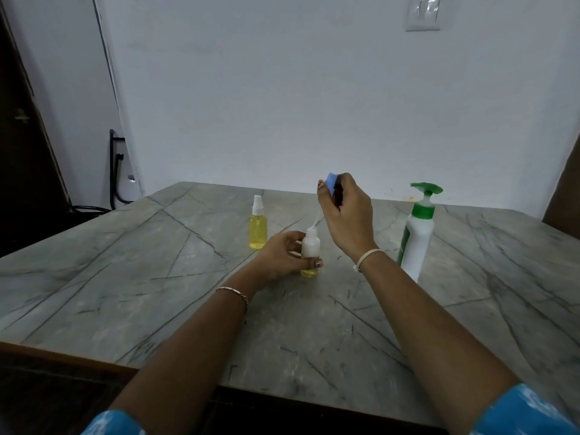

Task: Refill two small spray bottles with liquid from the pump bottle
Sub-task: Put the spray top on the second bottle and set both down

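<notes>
Two spray bottles: the frosted bottle point(310, 246), yellow liquid only at its base, stands on the table point(125, 277), gripped by your left hand point(282, 259); your right hand point(348, 218) pinches its blue spray head point(331, 182) just above. The fuller bottle point(258, 230) stands beyond-left of that grip, the pump bottle point(416, 237) to its right.

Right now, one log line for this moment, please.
left hand holds small bottle | right hand holds blue spray cap | pump bottle untouched

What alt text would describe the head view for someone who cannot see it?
The left hand grips a small bottle on the table while the right hand holds its blue spray top above it. A yellow-filled spray bottle and a green-topped pump bottle stand nearby.
</notes>
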`<state>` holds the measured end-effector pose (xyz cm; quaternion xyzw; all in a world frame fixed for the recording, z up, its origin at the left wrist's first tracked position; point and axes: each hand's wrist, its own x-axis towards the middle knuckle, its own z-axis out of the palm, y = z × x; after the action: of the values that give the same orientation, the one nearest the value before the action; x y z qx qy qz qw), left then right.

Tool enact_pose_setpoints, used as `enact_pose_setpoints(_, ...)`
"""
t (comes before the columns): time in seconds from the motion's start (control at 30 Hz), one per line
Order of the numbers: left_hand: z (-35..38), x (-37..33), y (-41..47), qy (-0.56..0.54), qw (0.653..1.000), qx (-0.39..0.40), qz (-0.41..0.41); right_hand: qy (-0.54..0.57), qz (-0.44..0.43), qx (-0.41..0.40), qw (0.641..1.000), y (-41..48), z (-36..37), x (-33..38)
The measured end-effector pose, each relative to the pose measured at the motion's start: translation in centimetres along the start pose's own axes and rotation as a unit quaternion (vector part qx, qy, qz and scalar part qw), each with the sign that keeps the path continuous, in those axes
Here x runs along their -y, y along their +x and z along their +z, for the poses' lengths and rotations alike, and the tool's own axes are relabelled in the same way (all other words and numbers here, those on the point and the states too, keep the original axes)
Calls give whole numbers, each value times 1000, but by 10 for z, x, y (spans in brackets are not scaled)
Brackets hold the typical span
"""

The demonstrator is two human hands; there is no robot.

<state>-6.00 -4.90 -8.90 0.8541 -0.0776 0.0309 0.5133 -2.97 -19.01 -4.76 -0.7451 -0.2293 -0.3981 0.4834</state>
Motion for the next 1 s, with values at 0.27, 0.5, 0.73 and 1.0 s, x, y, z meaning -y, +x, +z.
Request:
enact_pose_setpoints(0.27,1,-2,-1,0,1000,0,0,13,-25,-58,998,-3,0,1)
enact_pose_setpoints(0.5,1,-2,-1,-4,1000,2,10,-8,-35,-39,999,-5,-1,-3)
enact_pose_setpoints(0.73,1,2,-1,-11,1000,-1,27,-40,-34,105,993,-16,6,-15)
enact_pose_setpoints(1.0,0,2,-3,-22,999,1,49,10,77,236,969,-14,-8,-21)
